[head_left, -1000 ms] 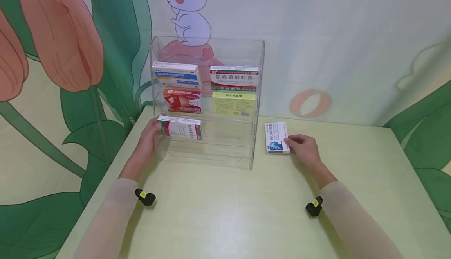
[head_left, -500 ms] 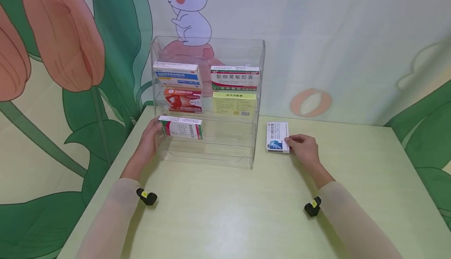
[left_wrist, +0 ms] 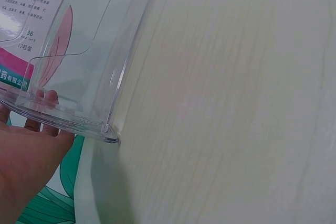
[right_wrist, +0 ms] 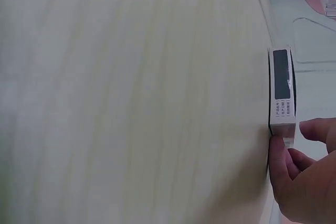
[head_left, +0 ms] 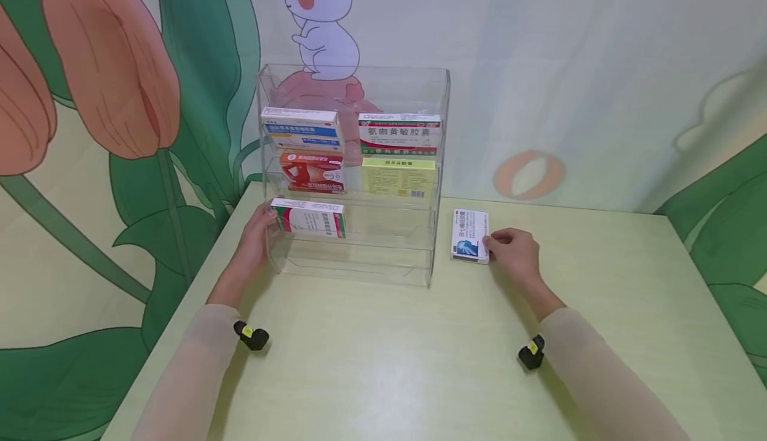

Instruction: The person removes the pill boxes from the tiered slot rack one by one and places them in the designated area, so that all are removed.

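Observation:
A clear acrylic rack [head_left: 353, 273] stands on the table, with medicine boxes on its tiers. My left hand [head_left: 254, 238] grips the rack's left side; in the left wrist view its fingertips [left_wrist: 51, 98] show through the clear plastic. Close by them, a white, green and magenta medicine box [head_left: 310, 218] sits at the left of a lower tier. Right of the rack, my right hand [head_left: 516, 254] pinches the right edge of a white and blue medicine box [head_left: 470, 231], low over the table, printed face up. The right wrist view shows this box's narrow end, with fingers at its corner.
Higher in the rack are a blue and white box [head_left: 301, 129], a red box [head_left: 313, 173], a white and green box [head_left: 399, 134] and a yellow box [head_left: 398, 178]. A printed curtain [head_left: 569, 81] hangs behind the pale table [head_left: 383, 354].
The white and blue box has turned slightly and shifted a little left with my right hand. My left hand stays on the rack's side.

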The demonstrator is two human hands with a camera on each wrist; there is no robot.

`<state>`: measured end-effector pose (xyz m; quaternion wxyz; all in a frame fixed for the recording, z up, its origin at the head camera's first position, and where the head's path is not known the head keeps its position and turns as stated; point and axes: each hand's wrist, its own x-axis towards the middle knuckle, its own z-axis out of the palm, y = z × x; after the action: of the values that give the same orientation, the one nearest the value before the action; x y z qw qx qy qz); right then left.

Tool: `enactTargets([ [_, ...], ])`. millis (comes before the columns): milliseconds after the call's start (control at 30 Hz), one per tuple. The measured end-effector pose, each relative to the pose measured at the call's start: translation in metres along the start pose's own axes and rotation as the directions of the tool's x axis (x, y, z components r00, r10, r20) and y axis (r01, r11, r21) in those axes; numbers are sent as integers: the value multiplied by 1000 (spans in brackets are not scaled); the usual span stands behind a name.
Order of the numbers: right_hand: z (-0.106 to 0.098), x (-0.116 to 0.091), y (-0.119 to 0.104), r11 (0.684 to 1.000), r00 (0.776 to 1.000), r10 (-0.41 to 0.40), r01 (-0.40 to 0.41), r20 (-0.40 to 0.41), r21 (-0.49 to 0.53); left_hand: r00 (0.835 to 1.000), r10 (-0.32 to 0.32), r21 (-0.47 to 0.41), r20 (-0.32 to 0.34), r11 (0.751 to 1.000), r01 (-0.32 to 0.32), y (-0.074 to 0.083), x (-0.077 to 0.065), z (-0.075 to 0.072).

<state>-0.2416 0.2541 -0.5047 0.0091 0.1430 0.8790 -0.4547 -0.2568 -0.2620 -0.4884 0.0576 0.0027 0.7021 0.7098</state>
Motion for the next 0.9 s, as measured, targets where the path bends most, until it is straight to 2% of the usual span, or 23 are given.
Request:
enactTargets([
  [167,-9,-1,-5,995,998,-63,64,10,-70,1000,2,-12,3,1000,-2,-2,1,2],
  [300,-24,-3,-19,981,985,-171,171,0,-87,1000,-1,-26,9,1000,1,-1,-1,1],
  [400,-36,-8,-40,961,961,-273,271,-48,-57,1000,-14,-35,25,999,15,1,-3,-2],
  [500,-42,-18,-67,928,921,-371,371,-123,-22,998,-32,-31,49,999,34,2,-4,-6],
  [567,-42,-28,-87,890,875,-450,456,-179,-10,997,-35,-17,67,999,37,3,-5,-10],
  [600,-41,-33,-96,864,845,-495,503,-203,-14,996,-34,-15,79,999,35,3,-5,-11],
  [667,-37,-45,-115,793,763,-599,607,-244,-46,995,-29,-5,92,1000,30,3,-5,-13],
  [733,-29,-57,-132,698,659,-705,710,-263,-93,995,-30,10,98,1000,29,2,-6,-14],
  [833,-13,-71,-156,562,523,-819,815,-236,-142,995,-27,6,95,1000,26,2,-5,-12],
  [900,0,-77,-170,501,474,-860,854,-187,-141,996,-21,4,89,1000,21,2,-4,-11],
])
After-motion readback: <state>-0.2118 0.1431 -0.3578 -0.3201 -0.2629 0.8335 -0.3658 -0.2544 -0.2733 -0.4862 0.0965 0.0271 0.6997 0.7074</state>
